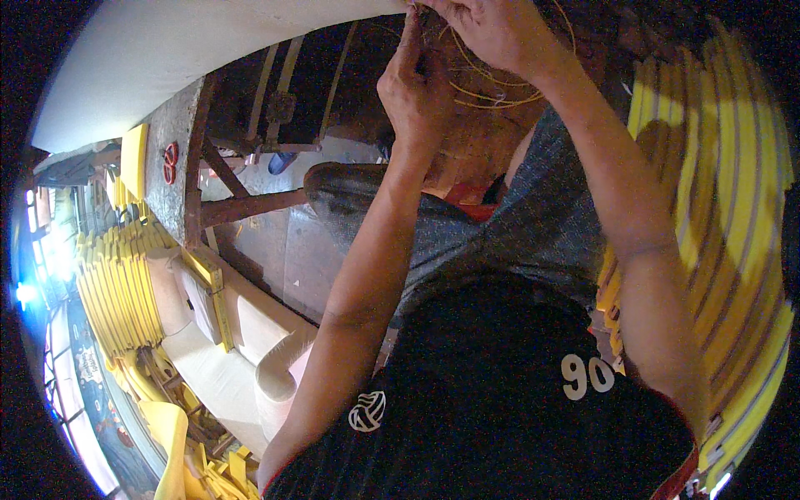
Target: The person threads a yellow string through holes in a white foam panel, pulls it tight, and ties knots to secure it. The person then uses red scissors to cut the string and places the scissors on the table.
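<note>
Both hands meet at the top edge of the view, beside the edge of a large pale, smooth panel (pixel 208 50). My left hand (pixel 415 93) points its index finger up to the meeting place, its other fingers curled in. Fingertips of my right hand (pixel 504 35) are pinched together right there, partly cut off by the frame. Whatever lies between the fingers is too small and dark to make out. Thin yellow cord (pixel 500 103) hangs in loose loops below and around my right hand; whether it runs into the fingers is unclear.
Red-handled scissors (pixel 171 163) lie on a grey board (pixel 179 125) at left. Beyond it stands a cream upholstered sofa (pixel 221 379) with yellow stacked pieces (pixel 121 300). More yellow slats (pixel 708 208) are stacked close on the right. A wooden brace (pixel 254 207) crosses near my knee.
</note>
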`<action>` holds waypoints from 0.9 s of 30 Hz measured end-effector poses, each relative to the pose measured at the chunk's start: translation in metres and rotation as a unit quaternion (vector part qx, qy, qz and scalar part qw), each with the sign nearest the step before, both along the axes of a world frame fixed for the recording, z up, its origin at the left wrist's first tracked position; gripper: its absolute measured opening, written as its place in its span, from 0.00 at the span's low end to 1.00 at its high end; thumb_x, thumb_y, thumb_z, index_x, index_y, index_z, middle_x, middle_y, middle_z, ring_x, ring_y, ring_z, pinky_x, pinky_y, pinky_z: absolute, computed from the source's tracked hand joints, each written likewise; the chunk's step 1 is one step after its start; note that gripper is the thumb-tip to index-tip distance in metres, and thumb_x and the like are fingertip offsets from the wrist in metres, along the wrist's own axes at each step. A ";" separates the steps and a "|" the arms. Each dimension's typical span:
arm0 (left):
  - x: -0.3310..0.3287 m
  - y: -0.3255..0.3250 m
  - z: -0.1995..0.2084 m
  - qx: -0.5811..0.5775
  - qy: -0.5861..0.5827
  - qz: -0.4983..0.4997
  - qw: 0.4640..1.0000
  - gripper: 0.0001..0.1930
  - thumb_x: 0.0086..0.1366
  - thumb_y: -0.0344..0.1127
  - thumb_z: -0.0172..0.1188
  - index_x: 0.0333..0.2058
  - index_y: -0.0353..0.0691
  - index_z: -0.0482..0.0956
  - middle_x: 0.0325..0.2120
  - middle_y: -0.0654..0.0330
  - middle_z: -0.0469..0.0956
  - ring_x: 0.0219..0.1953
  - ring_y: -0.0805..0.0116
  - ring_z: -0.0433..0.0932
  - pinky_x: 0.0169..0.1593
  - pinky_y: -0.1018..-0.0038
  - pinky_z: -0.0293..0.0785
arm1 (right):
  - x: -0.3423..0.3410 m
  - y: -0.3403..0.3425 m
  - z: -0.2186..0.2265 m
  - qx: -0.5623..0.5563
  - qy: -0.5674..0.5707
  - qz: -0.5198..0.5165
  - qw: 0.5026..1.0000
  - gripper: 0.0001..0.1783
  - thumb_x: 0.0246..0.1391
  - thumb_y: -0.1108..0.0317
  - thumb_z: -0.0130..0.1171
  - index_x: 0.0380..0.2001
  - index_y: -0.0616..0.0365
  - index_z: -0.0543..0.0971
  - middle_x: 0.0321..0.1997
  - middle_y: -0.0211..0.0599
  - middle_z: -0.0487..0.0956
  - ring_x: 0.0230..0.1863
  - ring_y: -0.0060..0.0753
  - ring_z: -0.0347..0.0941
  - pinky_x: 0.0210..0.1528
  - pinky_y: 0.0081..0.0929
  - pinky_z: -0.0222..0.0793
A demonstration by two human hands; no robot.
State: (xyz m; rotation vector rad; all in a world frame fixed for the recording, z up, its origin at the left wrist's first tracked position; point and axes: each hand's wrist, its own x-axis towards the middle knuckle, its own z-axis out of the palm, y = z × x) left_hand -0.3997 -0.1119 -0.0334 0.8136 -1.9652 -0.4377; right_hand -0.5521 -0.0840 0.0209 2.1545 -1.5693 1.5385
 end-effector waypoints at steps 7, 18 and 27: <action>-0.007 0.011 0.018 0.006 0.002 -0.046 0.999 0.26 0.69 0.32 0.54 0.65 0.41 0.66 0.54 0.47 0.76 0.52 0.54 0.80 0.47 0.68 0.77 | -0.017 0.000 0.030 0.087 -0.004 0.049 0.995 0.12 0.62 0.69 0.55 0.40 0.66 0.82 0.38 0.49 0.84 0.39 0.48 0.82 0.41 0.36 0.77; 0.001 0.009 0.019 0.043 -0.048 -0.016 0.998 0.30 0.64 0.29 0.56 0.66 0.48 0.66 0.47 0.42 0.79 0.46 0.44 0.80 0.44 0.61 0.77 | -0.009 -0.003 0.026 0.008 0.036 0.019 0.999 0.08 0.58 0.70 0.58 0.36 0.64 0.81 0.35 0.50 0.82 0.37 0.50 0.81 0.38 0.39 0.75; -0.001 0.014 0.020 0.044 -0.021 -0.017 0.999 0.30 0.64 0.26 0.57 0.65 0.47 0.67 0.40 0.43 0.81 0.39 0.46 0.81 0.42 0.63 0.77 | -0.011 -0.009 0.055 0.070 0.142 0.034 0.987 0.10 0.57 0.70 0.53 0.28 0.67 0.78 0.27 0.55 0.78 0.31 0.57 0.78 0.34 0.45 0.72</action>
